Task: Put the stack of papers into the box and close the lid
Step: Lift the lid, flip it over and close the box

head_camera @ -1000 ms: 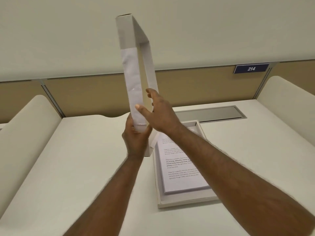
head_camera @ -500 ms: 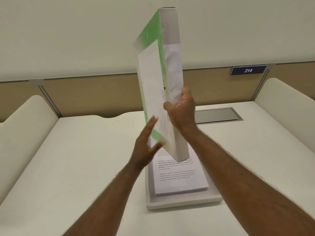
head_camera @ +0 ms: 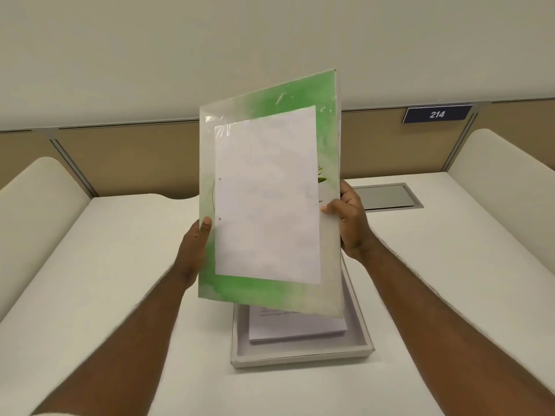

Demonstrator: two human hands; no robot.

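Two hands on the lid, one per long edge, held near upright at frame centre with its green face and the white sheet taped on it toward the camera. Left hand, centre-left: thumb on the face, fingers clenched round the left edge from behind. Right hand, centre-right: same grasp on the right edge, thumb in front. Stack of papers already lies inside the open box, lower centre of frame on the counter, right below the lid's bottom edge; only the stack's near end shows. Far right, a grey hatch and the sign reading 214 are clear of the work.

Step in hand, as I read it: lid on. To do it well: tip the lid flat, green face up, and match its outline to the box walls. Seat one edge first, then lower the rest evenly so the rim doesn't catch the paper. Both grips stay outside the walls, press down last.
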